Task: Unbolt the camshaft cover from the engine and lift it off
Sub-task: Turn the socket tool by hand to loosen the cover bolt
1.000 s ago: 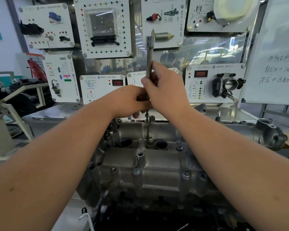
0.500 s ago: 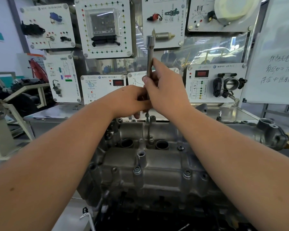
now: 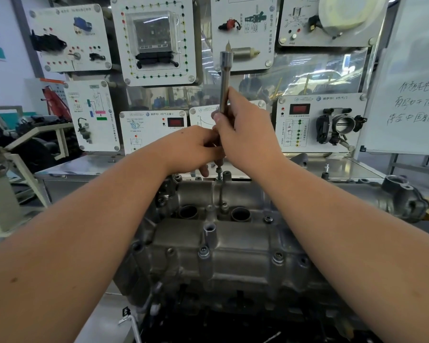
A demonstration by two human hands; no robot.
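Material: grey cast-metal camshaft cover (image 3: 233,246) sat on the engine (image 3: 208,293), at centre frame below both hands.
Cover location: the cover rested in place on the engine, with bolts seen along its near edge, among them one bolt head (image 3: 278,258) at right of centre.
Tool: a long steel extension bar (image 3: 224,82) stood nearly upright over the far edge of the cover, its socket end uppermost.
Tool tip: the lower end of the bar met a fastener (image 3: 218,171) at the far rim of the cover; the exact seating was hidden by the hands.
Right hand: the right hand (image 3: 248,137) gripped the bar at mid-length, fingers curled round the shaft and thumb laid against it.
Left hand: the left hand (image 3: 196,149) held the lower part of the bar just beneath the right hand, fingers curled; the two hands touched.
Plug wells: two round open wells (image 3: 240,214) lay side by side in the trough of the cover, near the tool tip.
Bench: a steel-topped bench (image 3: 84,167) ran behind the engine.
Background: white training panels (image 3: 156,40) hung on the rack beyond the bench; one carried a throttle body (image 3: 339,126).
Right edge: a whiteboard (image 3: 411,95) with handwriting stood at right.
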